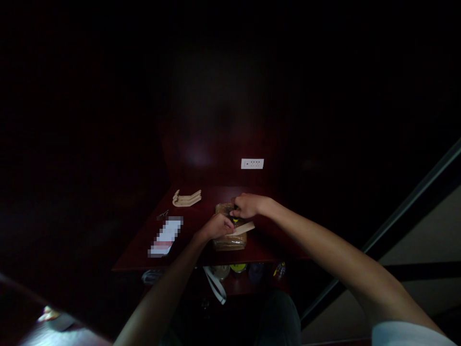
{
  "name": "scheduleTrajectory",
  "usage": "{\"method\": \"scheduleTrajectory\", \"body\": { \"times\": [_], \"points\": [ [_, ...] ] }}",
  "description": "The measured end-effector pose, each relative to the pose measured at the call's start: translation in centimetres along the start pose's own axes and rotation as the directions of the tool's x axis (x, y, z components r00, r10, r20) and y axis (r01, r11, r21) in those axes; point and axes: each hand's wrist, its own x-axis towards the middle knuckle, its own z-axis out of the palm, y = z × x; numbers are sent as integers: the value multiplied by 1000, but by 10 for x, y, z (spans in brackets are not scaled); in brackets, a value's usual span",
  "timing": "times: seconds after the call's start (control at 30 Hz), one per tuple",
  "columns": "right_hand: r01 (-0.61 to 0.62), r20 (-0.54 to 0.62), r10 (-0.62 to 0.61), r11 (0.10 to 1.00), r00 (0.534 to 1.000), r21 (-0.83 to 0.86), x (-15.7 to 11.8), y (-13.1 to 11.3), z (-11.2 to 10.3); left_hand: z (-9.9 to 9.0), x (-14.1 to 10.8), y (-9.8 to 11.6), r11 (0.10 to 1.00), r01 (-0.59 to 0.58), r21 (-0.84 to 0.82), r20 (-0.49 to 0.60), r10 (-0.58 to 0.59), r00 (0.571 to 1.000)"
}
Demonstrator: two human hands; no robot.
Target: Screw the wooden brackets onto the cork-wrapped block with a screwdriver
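Observation:
My left hand [219, 226] is closed, its fingers pinching one end of a flat, light wooden piece [245, 228]. That piece lies across a brown package [230, 244] wrapped in shiny clear film on the dark red table. Just above and to the right, my right hand [247, 205] is curled around a small black-and-yellow tool [235, 219]. The tool's lower end points down toward the wooden piece; its exact kind is too dark to tell. Fingers hide most of the tool and part of the package.
Several curved wooden pieces [186, 198] lie at the table's back left. Small dark metal bits [163, 215] and a pixelated white sheet or device [166, 238] sit on the left. A wall socket [252, 164] is behind. Below, a shelf holds tins [237, 267] and a hanging pale strap [216, 287].

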Motion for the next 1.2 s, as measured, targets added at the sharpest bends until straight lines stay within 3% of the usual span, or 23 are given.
{"method": "scheduleTrajectory", "body": {
  "times": [0.2,0.4,0.5,0.63,0.77,1.0,1.2],
  "points": [
    [142,-28,-141,988,990,56,-8,1,-1,2,0,0,1000,9,13,-15,-9,1000],
    [17,40,-18,1000,999,18,-3,-3,-1,2,-1,4,998,60,-13,-29,-60,998],
    [-12,17,13,1000,1000,-21,-3,-3,0,1,-1,3,998,57,-27,-25,-58,998],
    [45,-1,-45,999,999,3,-7,-2,0,2,0,0,1000,4,-27,-28,-5,1000],
    [148,-24,-147,989,989,29,-8,-1,3,3,0,1,998,36,-49,-27,-37,999],
    [23,-68,-24,1000,997,-10,-4,-2,11,3,-1,4,998,31,-53,-44,-34,998],
    [110,-13,-110,993,994,29,-4,1,4,6,2,-2,999,34,-36,-58,-36,998]
  ]
}}
